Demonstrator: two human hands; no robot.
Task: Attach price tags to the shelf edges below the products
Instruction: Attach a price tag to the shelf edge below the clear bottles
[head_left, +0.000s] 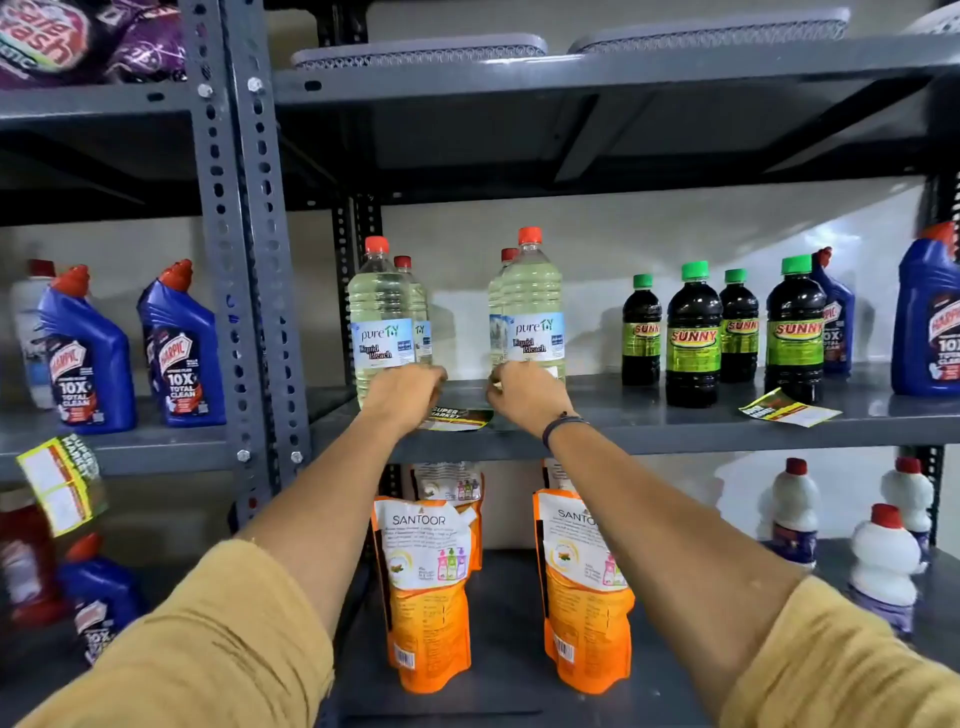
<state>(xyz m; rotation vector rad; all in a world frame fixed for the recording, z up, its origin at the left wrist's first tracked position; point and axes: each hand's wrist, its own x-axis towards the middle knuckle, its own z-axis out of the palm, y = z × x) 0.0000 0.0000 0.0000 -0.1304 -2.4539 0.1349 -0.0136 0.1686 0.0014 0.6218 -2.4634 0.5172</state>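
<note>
My left hand (410, 391) and right hand (524, 392) press a price tag (460, 419) at the shelf's front edge (675, 439) below the bleach bottles (532, 312); whether my fingers pinch it, I cannot tell. The tag (787, 408) beneath the Sunny bottles (693, 338) lies loose, seemingly unattached.

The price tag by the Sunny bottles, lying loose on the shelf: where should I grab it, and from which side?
Pinch the right corner of the price tag, coming from the front right. It lies flat, tilted across the shelf edge, and that corner juts toward you, clear of the Sunny bottles behind.
</note>
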